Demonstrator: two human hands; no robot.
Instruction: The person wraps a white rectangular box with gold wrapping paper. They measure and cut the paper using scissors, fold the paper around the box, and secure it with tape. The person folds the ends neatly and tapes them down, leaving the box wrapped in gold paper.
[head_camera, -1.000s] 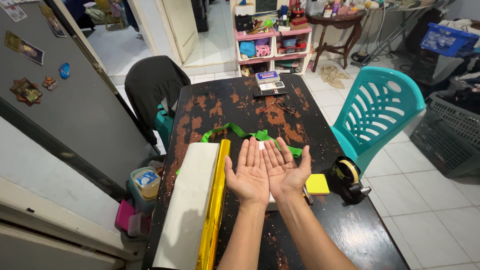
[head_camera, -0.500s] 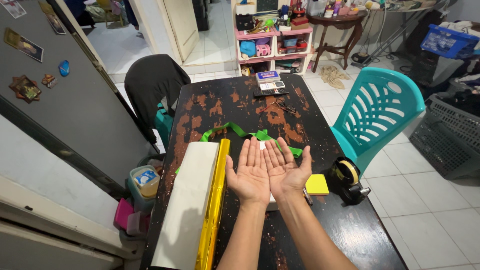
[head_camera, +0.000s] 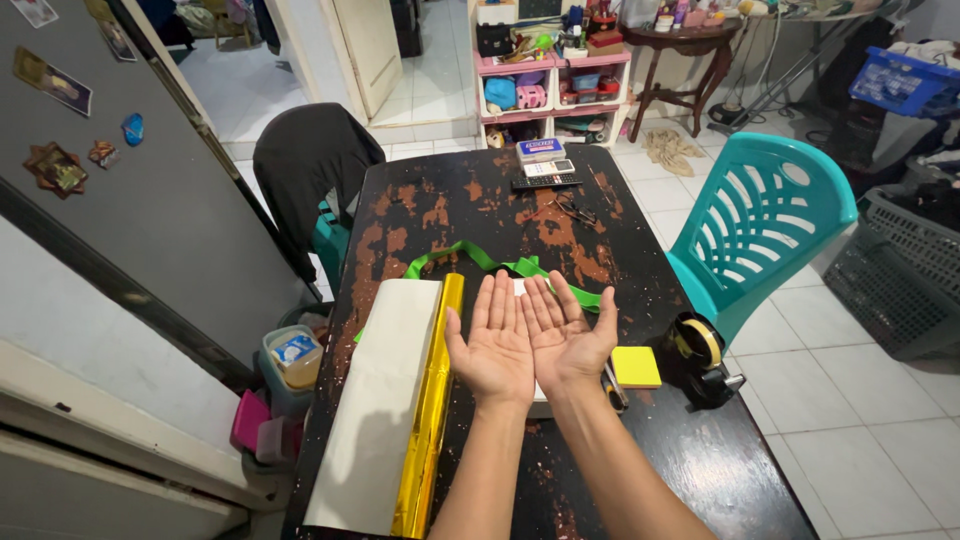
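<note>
My left hand (head_camera: 494, 343) and my right hand (head_camera: 566, 335) are held side by side, palms up and empty, above the worn dark table (head_camera: 470, 205). A white box is mostly hidden under them. Just left of my left hand lies a gold foil roll (head_camera: 430, 400) wrapped with white paper (head_camera: 378, 400). A green ribbon (head_camera: 480, 263) curls across the table just beyond my fingertips. To the right of my right hand lie a yellow sticky-note pad (head_camera: 635, 366) and a pen (head_camera: 614, 385).
A black tape dispenser (head_camera: 700, 355) sits at the table's right edge. Scissors (head_camera: 574, 211), a calculator (head_camera: 545, 176) and a small box (head_camera: 539, 150) lie at the far end. A turquoise chair (head_camera: 760, 220) stands right, a dark-draped chair (head_camera: 305, 170) far left.
Both hands stay palms up and empty; the view has shifted slightly, nothing on the table moved.
</note>
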